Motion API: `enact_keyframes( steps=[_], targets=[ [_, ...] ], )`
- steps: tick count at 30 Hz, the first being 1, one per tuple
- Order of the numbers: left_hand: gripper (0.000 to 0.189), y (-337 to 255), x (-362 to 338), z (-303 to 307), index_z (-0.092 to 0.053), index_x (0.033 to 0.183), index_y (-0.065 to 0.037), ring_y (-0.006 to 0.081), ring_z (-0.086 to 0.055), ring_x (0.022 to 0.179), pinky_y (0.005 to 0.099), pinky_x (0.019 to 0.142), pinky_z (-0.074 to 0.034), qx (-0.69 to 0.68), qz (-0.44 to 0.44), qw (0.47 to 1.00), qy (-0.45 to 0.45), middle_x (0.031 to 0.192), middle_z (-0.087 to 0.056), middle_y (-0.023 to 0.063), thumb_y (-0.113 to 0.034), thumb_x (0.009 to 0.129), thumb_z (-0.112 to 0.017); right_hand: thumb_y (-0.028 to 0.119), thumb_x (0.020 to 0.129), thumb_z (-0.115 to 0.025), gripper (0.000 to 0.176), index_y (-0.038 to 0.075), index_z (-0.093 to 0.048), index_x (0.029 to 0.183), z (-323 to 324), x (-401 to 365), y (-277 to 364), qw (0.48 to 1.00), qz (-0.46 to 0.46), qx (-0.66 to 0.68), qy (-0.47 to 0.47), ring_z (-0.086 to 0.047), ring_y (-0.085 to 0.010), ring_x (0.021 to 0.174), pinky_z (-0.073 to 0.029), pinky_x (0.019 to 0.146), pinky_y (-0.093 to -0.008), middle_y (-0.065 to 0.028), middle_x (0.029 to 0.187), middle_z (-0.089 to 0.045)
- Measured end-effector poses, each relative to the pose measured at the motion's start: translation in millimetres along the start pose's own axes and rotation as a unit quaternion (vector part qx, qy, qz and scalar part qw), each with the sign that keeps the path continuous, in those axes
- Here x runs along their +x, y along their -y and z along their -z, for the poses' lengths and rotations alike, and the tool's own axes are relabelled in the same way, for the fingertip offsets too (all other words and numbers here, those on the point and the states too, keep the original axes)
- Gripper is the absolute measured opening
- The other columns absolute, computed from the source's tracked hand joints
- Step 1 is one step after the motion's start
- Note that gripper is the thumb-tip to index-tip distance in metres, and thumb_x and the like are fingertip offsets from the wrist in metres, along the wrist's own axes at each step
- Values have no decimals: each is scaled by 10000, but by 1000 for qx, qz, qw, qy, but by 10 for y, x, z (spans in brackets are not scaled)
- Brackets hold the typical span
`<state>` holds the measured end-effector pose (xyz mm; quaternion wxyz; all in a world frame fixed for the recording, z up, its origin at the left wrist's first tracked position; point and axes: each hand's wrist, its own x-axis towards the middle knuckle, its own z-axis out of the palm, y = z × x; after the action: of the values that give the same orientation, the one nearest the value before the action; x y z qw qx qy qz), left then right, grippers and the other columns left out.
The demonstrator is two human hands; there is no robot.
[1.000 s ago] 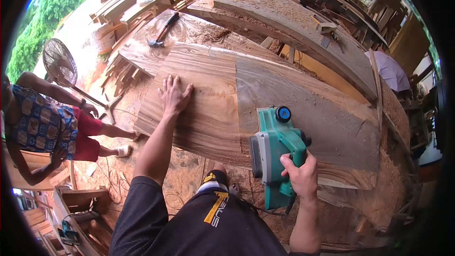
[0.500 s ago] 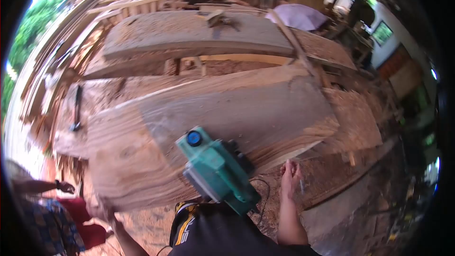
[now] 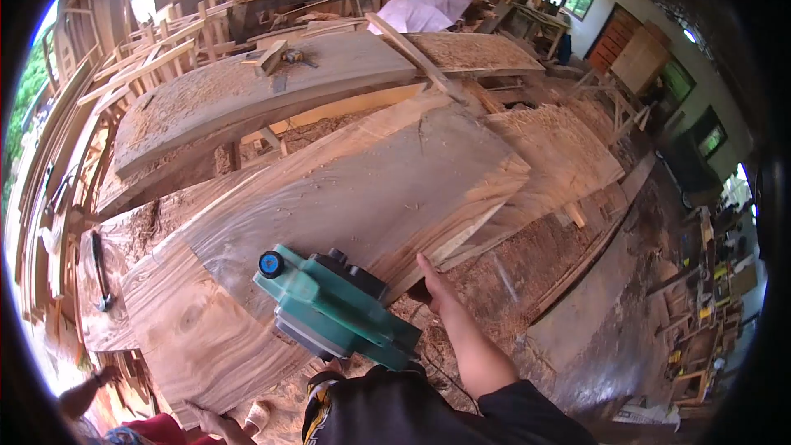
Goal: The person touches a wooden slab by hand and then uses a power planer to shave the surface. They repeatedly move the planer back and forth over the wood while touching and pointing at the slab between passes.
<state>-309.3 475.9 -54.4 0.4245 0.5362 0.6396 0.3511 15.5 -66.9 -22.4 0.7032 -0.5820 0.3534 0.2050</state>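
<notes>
A teal electric planer (image 3: pixel 329 301) with a blue-centred knob rests on the near edge of a broad wooden slab (image 3: pixel 362 189), close to my body. Neither of my hands touches the planer. To its right, my right hand (image 3: pixel 438 287) is at the slab's near edge, thumb stretched along it and the other fingers curled down, partly hidden. At the bottom left, my left hand (image 3: pixel 212 422) holds the slab's near corner, its fingers only partly visible. The slab's surface is part grey and rough, part smooth brown grain.
A hammer (image 3: pixel 102 272) lies on a board at left. Behind, a thick slab (image 3: pixel 264 99) carries a wooden block (image 3: pixel 270 58). Another person's hand (image 3: pixel 107 375) shows at lower left. A cable runs beside my body. Shavings cover the floor; a pale umbrella (image 3: pixel 420 12) stands behind.
The view has turned right. My right hand, earlier raised away from the slab with curled fingers, is now at its edge. The planer still lies on the slab.
</notes>
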Motion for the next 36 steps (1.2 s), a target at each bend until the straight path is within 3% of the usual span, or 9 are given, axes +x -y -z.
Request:
enact_keyframes(
  steps=[3, 9, 16, 24, 26, 28, 31, 33, 36],
  targets=[
    [550, 414, 573, 9, -430, 1552, -135, 267, -674, 933, 402, 770, -626, -34, 37, 997, 53, 1250, -644, 182, -119, 1016, -551, 890, 696, -654, 1317, -126, -384, 1490, 91, 404, -285, 998, 7, -52, -46, -554, -390, 1305, -549, 931, -528, -291, 1494, -478],
    [923, -135, 502, -143, -628, 1244, 89, 311, -681, 922, 464, 702, -624, -130, 111, 985, -27, 1182, -669, 187, -678, 760, -798, 886, 707, -649, 1302, -129, -401, 1484, -10, -256, -254, 989, -18, -116, -92, -535, -419, 1327, -486, 996, -547, -325, 1508, -450],
    [761, -713, 286, -390, -463, 1474, 56, 311, -580, 1230, 471, 1031, -504, -200, 77, 964, 157, 1439, -547, 178, -517, 998, -616, 495, 910, -754, 803, -76, -514, 1421, 49, -1087, -486, 993, 3, 109, -38, -607, -260, 1214, -484, 1018, -391, -165, 1358, -620],
    [669, -614, -183, -674, -493, 1450, 35, 242, -569, 1249, 400, 1034, -501, -206, 56, 948, 235, 1433, -551, 135, -468, 1023, -604, 694, 967, -528, 777, -1, -601, 1307, 980, -135, -579, 996, 59, 60, -32, -642, -232, 1146, -531, 932, -386, -128, 1264, -637],
    [646, -634, -357, -728, -501, 1444, 30, 225, -566, 1254, 383, 1035, -501, -230, 57, 940, 245, 1432, -553, 124, -456, 1029, -601, 617, 991, -562, 685, -28, -676, 1190, 793, -817, 117, 982, 4, -165, -88, -725, -186, 824, -558, 725, -347, -89, 865, -721],
    [636, -846, -580, -783, -445, 1482, 25, 232, -563, 1262, 377, 1039, -499, -280, 76, 927, 237, 1430, -552, 129, -363, 1021, -648, 452, 990, -660, 551, -56, -654, 1204, 1114, -707, 233, 922, 64, -382, 18, -703, -155, 800, -556, 723, -326, -91, 905, -710],
    [897, -894, -678, -915, -136, 1596, 18, 315, -317, 1469, 440, 1164, -388, -143, -148, 978, 32, 1605, -271, 233, -166, 947, -729, 322, 1013, -649, 340, -15, -682, 1047, 628, -1379, 511, 857, 316, -403, -48, -672, -126, 708, -555, 688, -271, -106, 859, -703],
    [843, -1044, -764, -988, -143, 1597, 19, 333, -117, 1557, 467, 1273, -148, 24, -279, 960, -4, 1671, -88, 254, -159, 966, -674, 222, 959, -711, 423, -86, -612, 1232, -23, -1832, 565, 885, 398, -225, 93, -703, -168, 838, -560, 785, -305, -116, 993, -714],
    [646, -1472, -898, -1307, -470, 1461, 31, 395, -323, 1490, 473, 1234, -231, 81, -402, 894, 182, 1568, -389, 274, -254, 938, -722, 148, 929, -720, 370, -57, -625, 1222, -645, -1883, 481, 891, 382, -157, 190, -706, -184, 775, -568, 779, -295, -121, 995, -724]
  ],
)
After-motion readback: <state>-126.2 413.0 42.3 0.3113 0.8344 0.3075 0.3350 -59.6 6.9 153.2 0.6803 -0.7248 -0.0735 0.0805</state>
